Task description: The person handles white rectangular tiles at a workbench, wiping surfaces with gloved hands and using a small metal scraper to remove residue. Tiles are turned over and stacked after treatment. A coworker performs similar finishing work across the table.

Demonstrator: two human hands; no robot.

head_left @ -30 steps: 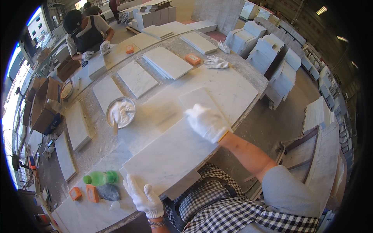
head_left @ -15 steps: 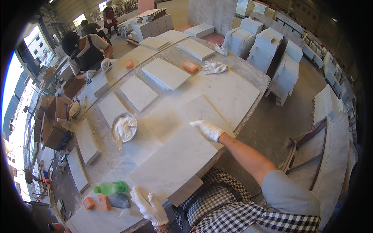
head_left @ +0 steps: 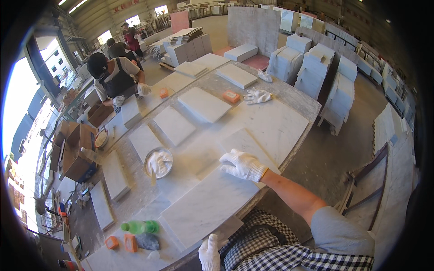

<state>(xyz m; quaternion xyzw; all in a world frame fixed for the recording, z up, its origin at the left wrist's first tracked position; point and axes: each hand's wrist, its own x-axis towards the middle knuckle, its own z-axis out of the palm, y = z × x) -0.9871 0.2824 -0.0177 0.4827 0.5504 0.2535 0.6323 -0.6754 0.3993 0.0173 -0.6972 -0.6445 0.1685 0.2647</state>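
Note:
A pale grey-veined marble slab [head_left: 209, 205] lies at the near edge of the worktable. My right hand [head_left: 244, 165], in a white knit glove, is over its far right corner with fingers stretched out to the left, holding nothing. Also gloved, my left hand [head_left: 209, 254] is just off the slab's near edge, apart from it; its fingers point up, loosely together, and nothing shows in them. Beneath the slab, a smaller stone piece [head_left: 231, 229] juts toward my checked apron. Beyond my right hand lies another thin marble slab [head_left: 247, 143].
A bowl of white paste [head_left: 159, 163] stands left of centre. Near the front left are a green bottle [head_left: 141, 226], orange blocks [head_left: 130, 243] and a dark stone [head_left: 148, 241]. An empty glove [head_left: 257, 96] lies farther back. A co-worker [head_left: 115, 77] is across the table; stacked slabs [head_left: 314, 67] stand right.
My left hand has left the slab's left corner and moved right along the near edge. My right hand has lifted off its hold on the far corner. The whole view has shifted.

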